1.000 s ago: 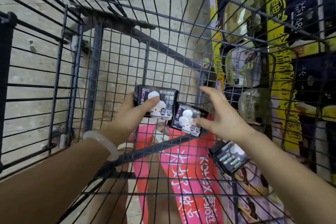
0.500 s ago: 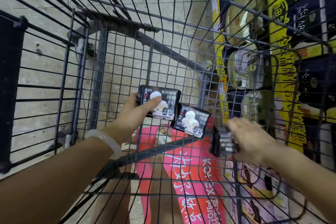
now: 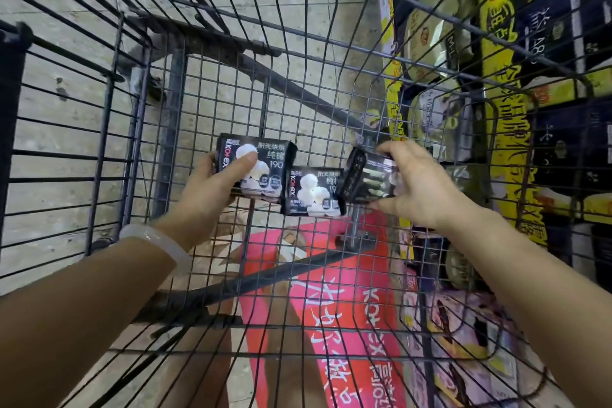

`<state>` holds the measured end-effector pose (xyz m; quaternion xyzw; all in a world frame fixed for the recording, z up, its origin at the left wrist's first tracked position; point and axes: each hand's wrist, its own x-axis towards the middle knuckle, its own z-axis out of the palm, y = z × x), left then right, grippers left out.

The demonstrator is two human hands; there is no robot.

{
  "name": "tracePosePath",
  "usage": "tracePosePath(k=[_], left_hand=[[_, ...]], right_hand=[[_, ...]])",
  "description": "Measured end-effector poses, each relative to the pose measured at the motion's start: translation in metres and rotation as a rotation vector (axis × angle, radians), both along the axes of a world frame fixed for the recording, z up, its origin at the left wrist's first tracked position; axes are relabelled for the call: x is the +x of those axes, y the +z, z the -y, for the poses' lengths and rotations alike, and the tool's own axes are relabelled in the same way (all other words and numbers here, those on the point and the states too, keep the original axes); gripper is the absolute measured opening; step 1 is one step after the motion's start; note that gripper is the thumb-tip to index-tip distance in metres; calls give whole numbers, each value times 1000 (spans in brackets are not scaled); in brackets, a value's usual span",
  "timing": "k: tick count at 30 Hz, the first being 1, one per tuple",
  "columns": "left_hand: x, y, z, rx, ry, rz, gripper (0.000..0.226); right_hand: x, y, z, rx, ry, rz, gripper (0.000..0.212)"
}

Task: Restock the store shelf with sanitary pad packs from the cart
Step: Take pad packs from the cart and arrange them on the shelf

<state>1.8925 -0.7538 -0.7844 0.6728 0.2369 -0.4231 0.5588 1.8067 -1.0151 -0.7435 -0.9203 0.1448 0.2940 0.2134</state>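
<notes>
— What do the hands hold inside the cart (image 3: 139,129)?
— The left hand (image 3: 212,189) pinches one black pad pack (image 3: 255,169), thumb across its front; a second pack (image 3: 313,192) sits just beside those fingers. The right hand (image 3: 420,189) pinches a third pack (image 3: 367,180), tilted, touching the second.

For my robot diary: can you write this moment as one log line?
left hand: holds two packs | right hand: holds third pack | place: over cart

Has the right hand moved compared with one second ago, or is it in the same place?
Yes. The right hand now grips a black pack and has brought it left, beside the middle pack leaning on the cart's wire wall.
</notes>
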Motion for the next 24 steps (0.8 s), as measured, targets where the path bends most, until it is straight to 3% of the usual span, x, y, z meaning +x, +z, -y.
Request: tracePosePath(k=[5, 7, 10, 12, 15, 17, 20, 22, 24], left_hand=[[4, -2, -4, 7, 21, 22, 57], [3, -3, -3, 21, 11, 28, 67], [2, -3, -3, 31, 17, 26, 71], [0, -5, -3, 19, 27, 25, 56], [-1, -7, -5, 1, 37, 26, 44], [-1, -7, -4, 8, 36, 26, 55], [-1, -7, -4, 14, 44, 38, 58], [-2, -7, -4, 14, 37, 40, 56], [-3, -6, -4, 12, 33, 44, 53]], right_hand=[[2, -4, -4, -142, -163, 433, 74], [-7, -8, 1, -143, 25, 466, 66], [-26, -15, 8, -37, 290, 316, 44], [-28, -10, 3, 70, 141, 274, 20], [-13, -6, -5, 127, -277, 381, 7], [6, -7, -8, 123, -424, 371, 35], [30, -9, -16, 406, -577, 105, 81], [38, -14, -21, 452, -613, -19, 97], [42, -21, -22, 380, -621, -7, 102]])
